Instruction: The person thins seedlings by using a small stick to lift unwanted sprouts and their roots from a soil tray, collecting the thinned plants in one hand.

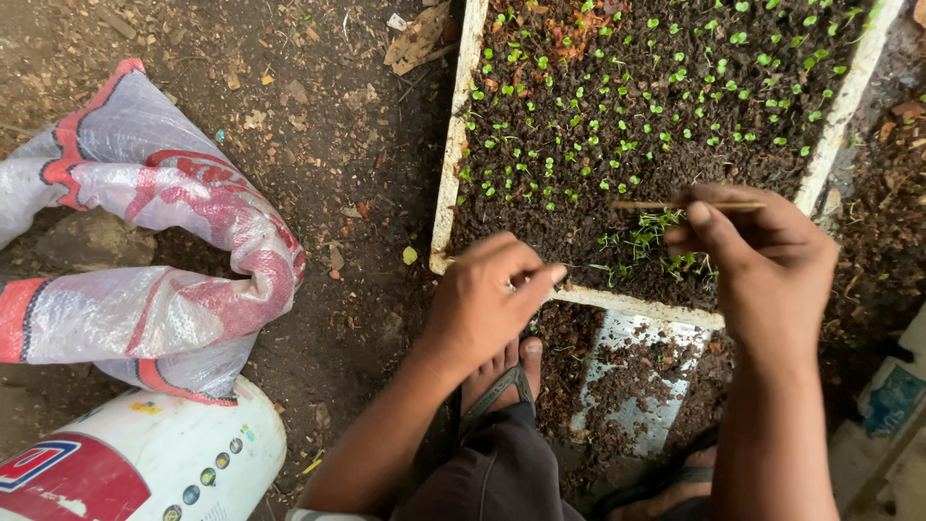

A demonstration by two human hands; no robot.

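A white-rimmed seedling tray [449, 164] full of dark soil and several tiny green seedlings [617, 125] lies on the ground in front of me. My right hand [762, 260] pinches a thin wooden stick [666, 205] held level over the tray's near edge, with a small clump of seedlings [648, 236] just under its fingers. My left hand [487, 299] rests at the tray's near left corner, fingers curled, thumb and forefinger pinched together; whether it holds anything I cannot tell.
A crumpled white and red woven sack [145, 251] lies on the dirt at left, above a white plastic container [145, 463]. My sandalled foot [502, 376] is below the tray. A soil-covered white sheet [637, 386] lies beside it.
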